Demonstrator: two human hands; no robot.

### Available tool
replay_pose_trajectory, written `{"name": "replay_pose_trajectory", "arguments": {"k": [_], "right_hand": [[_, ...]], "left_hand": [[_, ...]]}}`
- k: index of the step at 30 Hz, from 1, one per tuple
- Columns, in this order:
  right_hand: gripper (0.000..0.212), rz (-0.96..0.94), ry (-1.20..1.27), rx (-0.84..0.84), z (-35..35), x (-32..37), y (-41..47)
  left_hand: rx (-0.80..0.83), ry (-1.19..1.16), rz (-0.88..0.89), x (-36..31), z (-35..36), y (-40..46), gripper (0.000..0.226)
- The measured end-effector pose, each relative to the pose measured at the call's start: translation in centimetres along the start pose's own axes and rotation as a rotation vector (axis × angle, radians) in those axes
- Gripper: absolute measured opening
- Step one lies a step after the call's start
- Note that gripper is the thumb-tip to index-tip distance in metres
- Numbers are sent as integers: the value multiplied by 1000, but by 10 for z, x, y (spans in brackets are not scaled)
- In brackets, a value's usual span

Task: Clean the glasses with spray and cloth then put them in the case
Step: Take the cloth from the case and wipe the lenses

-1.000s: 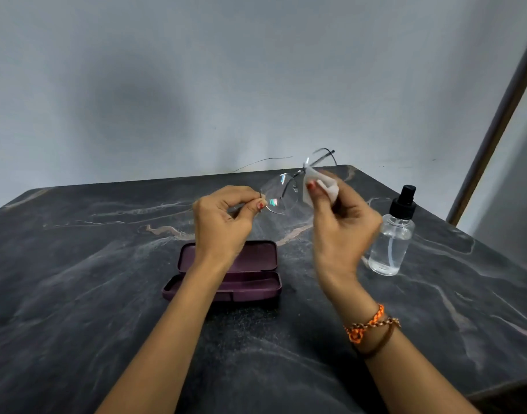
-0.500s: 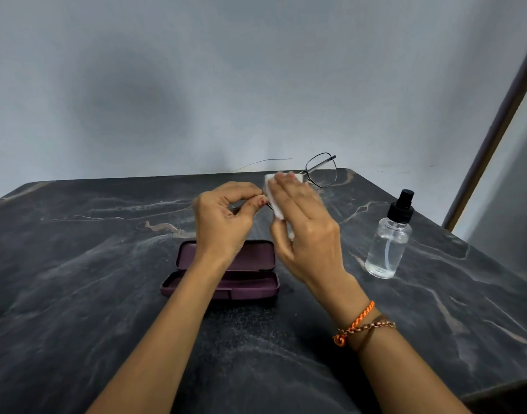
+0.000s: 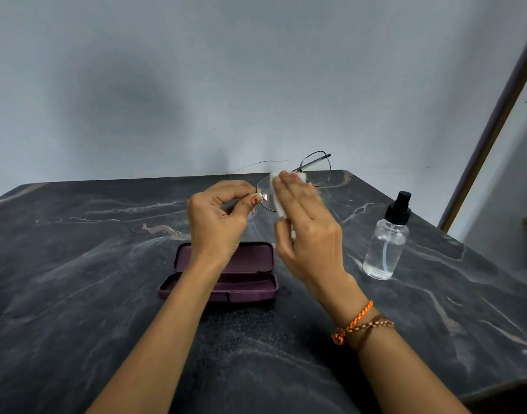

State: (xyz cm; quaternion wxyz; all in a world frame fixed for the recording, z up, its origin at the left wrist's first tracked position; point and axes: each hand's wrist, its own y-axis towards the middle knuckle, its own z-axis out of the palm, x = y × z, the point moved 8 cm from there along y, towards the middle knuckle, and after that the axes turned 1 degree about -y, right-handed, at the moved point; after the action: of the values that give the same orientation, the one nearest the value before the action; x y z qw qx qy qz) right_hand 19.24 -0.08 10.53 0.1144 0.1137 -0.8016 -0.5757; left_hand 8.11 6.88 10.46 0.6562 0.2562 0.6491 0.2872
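Thin black-rimmed glasses (image 3: 317,168) are held up above the dark marble table (image 3: 77,294). My left hand (image 3: 219,218) pinches the left end of the frame between thumb and forefinger. My right hand (image 3: 308,234) presses a white cloth (image 3: 278,195) against the left lens, fingers flat over it; the right lens sticks out behind the fingertips. An open maroon glasses case (image 3: 250,277) lies on the table under my hands, empty as far as I see. A clear spray bottle (image 3: 386,243) with a black nozzle stands to the right of my right hand.
A grey wall rises close behind the table's far edge. A dark door frame (image 3: 495,124) slants up at the right. The table's right edge falls away just beyond the bottle.
My right hand carried the cloth from the bridge and right lens over to the left lens and now rubs it there. The left hand has held its pinch.
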Motion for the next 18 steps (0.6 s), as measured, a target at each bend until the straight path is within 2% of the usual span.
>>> {"name": "replay_pose_trajectory", "arguments": {"k": [2,3,5,7,9,12,13,15,18], "right_hand": [[44,-103,-7,19,3,12,-4],[44,-81,16,15,3,11,-3],[44,120,117,-35,-1,-3,-1],[43,394,323,-93,-5,-22,-5],[39,683,651,-102,4,-39,-16],[30,1174,1274,-128,35,-53,-35],[27,1283,1435,-135,42,-53,-38],[23,1383,1644,-117,50,-49,-39],[23,1401,1787,-82,52,-42,-36]], "left_hand": [[-18,-1,1,1,-3,2,26],[-25,-8,-4,2,-4,2,26],[-35,-22,-14,2,-5,2,25],[-45,-27,-11,3,-6,3,24],[-51,-38,-18,5,-7,3,24],[-43,-78,-50,9,-6,2,25],[-33,-81,-60,10,-4,1,25],[5,-53,-69,10,0,1,24],[68,13,-92,10,8,-2,20]]}}
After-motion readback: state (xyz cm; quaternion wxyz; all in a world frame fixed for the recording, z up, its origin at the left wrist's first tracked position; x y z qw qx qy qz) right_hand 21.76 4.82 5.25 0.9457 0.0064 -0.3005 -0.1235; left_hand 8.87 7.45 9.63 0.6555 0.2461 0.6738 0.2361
